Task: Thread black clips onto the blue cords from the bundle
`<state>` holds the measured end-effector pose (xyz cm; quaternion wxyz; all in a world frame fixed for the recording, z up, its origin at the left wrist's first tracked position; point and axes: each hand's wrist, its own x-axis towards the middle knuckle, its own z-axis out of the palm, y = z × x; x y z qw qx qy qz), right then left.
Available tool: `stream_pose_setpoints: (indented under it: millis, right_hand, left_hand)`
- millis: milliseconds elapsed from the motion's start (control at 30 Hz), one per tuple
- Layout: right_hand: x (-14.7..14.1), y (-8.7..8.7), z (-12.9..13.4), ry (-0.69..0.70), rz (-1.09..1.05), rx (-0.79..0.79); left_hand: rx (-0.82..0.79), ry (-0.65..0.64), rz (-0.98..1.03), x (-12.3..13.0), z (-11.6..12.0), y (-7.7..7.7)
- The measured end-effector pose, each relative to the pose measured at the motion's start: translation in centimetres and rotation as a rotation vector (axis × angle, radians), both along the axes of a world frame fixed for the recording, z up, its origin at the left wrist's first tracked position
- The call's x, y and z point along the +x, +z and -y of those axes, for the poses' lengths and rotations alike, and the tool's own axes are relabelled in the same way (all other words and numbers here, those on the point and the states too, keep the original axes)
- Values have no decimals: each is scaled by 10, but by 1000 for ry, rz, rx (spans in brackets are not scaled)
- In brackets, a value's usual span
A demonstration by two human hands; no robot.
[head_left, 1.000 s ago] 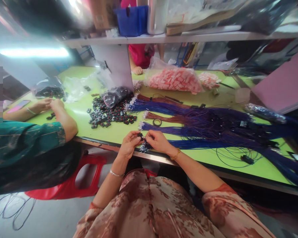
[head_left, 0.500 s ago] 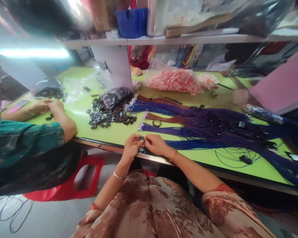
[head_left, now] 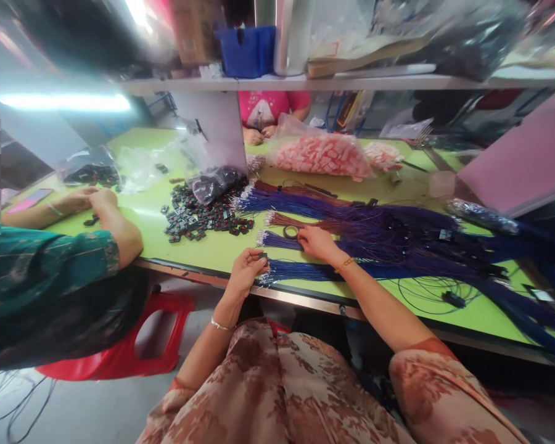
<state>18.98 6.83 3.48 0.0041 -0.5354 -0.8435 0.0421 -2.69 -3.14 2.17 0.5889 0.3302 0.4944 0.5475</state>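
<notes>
Above the near edge of a lime-green counter (head_left: 203, 258), the left hand (head_left: 246, 269) pinches a small black plastic housing (head_left: 263, 255) between thumb and fingers, while the right hand (head_left: 321, 243) is over the purple-blue wires (head_left: 279, 239) beside a tape roll (head_left: 285, 232), fingers bunched, whether gripping a wire I cannot tell. The housing looks light and stiff, best held by its side edges; the wires seem limp, easiest taken singly just behind their pale tips. Fingers cover part of the housing, and its openings are too small to make out.
</notes>
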Motion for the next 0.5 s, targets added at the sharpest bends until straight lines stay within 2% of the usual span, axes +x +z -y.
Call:
stream_pose_setpoints:
  millis: [200, 267, 400, 500]
  right_hand:
    - [7, -5, -2, 223, 129, 85]
    - [10, -4, -3, 259, 113, 110]
    - [5, -3, -4, 220, -92, 108]
    - [-12, 1, -1, 242, -327, 86]
  left_hand:
    - [1, -4, 7, 1, -2, 2]
    - [-3, -6, 11, 1, -3, 2]
    - [-2, -17, 24, 4, -4, -1]
    - [10, -24, 40, 7, -6, -2]
